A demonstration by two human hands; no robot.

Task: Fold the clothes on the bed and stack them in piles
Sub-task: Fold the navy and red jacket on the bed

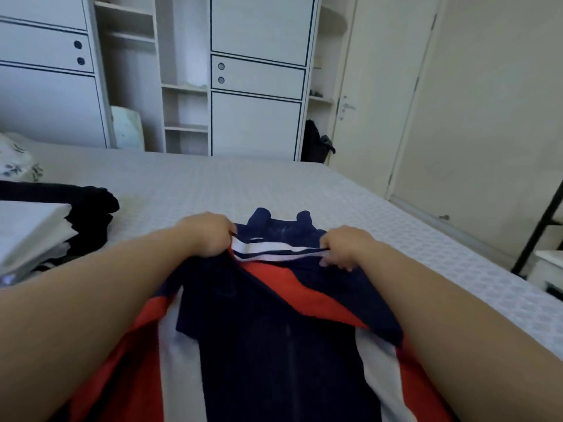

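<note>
A navy jacket (274, 330) with red and white stripes lies on the bed (213, 190) in front of me, its collar pointing away. My left hand (210, 234) grips a fold of the jacket's fabric near the striped band. My right hand (344, 246) pinches the same striped edge on the other side. Both arms reach over the jacket's body, and its lower part runs out of view at the bottom. At the left edge sits a pile of folded clothes (33, 233), white pieces on top of black ones (91, 199).
A flowered pillow (15, 159) lies at the far left of the bed. Behind the bed stands a white wardrobe (256, 77) with open shelves. A closed door (380, 95) is at the right, with a black frame (539, 226) and a white nightstand (548, 266) beside the bed.
</note>
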